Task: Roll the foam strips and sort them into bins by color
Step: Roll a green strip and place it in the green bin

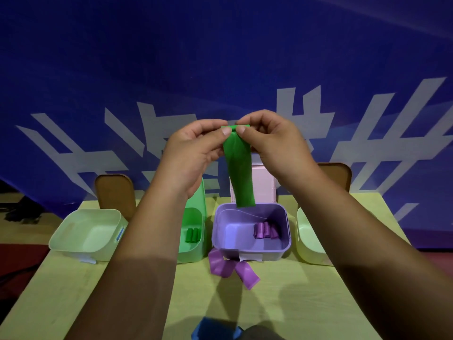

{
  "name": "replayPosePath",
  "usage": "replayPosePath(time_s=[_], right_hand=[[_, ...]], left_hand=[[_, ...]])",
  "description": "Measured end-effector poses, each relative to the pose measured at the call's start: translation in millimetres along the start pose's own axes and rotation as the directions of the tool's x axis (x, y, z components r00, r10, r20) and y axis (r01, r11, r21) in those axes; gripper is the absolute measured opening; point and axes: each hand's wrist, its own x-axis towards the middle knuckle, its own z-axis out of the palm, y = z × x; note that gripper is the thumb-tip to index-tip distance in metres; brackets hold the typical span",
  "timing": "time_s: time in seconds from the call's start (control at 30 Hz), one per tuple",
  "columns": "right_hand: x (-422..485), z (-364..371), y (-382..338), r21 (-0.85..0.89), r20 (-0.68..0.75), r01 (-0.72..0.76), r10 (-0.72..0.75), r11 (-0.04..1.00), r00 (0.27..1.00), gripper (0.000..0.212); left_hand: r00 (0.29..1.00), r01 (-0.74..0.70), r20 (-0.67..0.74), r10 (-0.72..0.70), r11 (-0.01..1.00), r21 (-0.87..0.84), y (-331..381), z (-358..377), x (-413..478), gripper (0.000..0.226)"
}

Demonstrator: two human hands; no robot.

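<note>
- Lying at the near edge of the tabletop [73, 303], a blue piece [215, 327] is only partly in view; it may be a strip waiting its turn, though I cannot tell for sure.
- Just in front of the purple bin [250, 251], a purple strip [230, 268] lies loose and unrolled on the tabletop, so that one is left to do.
- Four bins stand in a row across the middle: the pale left bin [73, 244] shows nothing inside, the green bin [193, 253] holds a few green rolls [193, 234], the purple bin holds several purple rolls [266, 230], and the pale right bin [308, 253] is mostly hidden by the forearm.
- Above the bins, the left hand [193, 153] and right hand [272, 141] both pinch the top end of a green strip [240, 173] between thumb and fingers; the strip hangs nearly full length, its lower end in front of the purple bin's far rim.
- Only the top edge looks turned over, so rolling has barely begun, and this strip belongs in the green bin, left of where it hangs.
- Farthest, a blue banner [220, 57] with white characters fills the background.
</note>
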Motion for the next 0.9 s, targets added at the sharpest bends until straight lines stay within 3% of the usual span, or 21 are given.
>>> replayPosePath(time_s=[0.17,0.37,0.63,0.9], right_hand=[[-3.2,-5.0,-3.5,-0.044,-0.011,0.007,-0.008,0.999,1.0,0.011],[-5.5,-6.4,-5.9,0.024,0.028,-0.039,0.039,0.999,0.999,0.014],[-4.4,-3.0,-3.5,-0.037,0.0,-0.007,0.007,0.999,1.0,0.006],[-5.3,-5.1,-4.2,-0.034,-0.003,-0.011,0.011,0.999,1.0,0.011]], left_hand=[[0.999,-0.021,-0.024,0.023,0.996,0.084,-6.9,2.2,3.8,0.018],[0.999,-0.05,-0.009,0.051,0.996,0.07,-6.3,1.7,6.2,0.017],[0.999,-0.035,0.006,0.035,0.999,0.032,-10.7,-2.8,5.0,0.025],[0.998,-0.054,-0.016,0.055,0.995,0.079,-12.7,-2.8,6.8,0.014]])
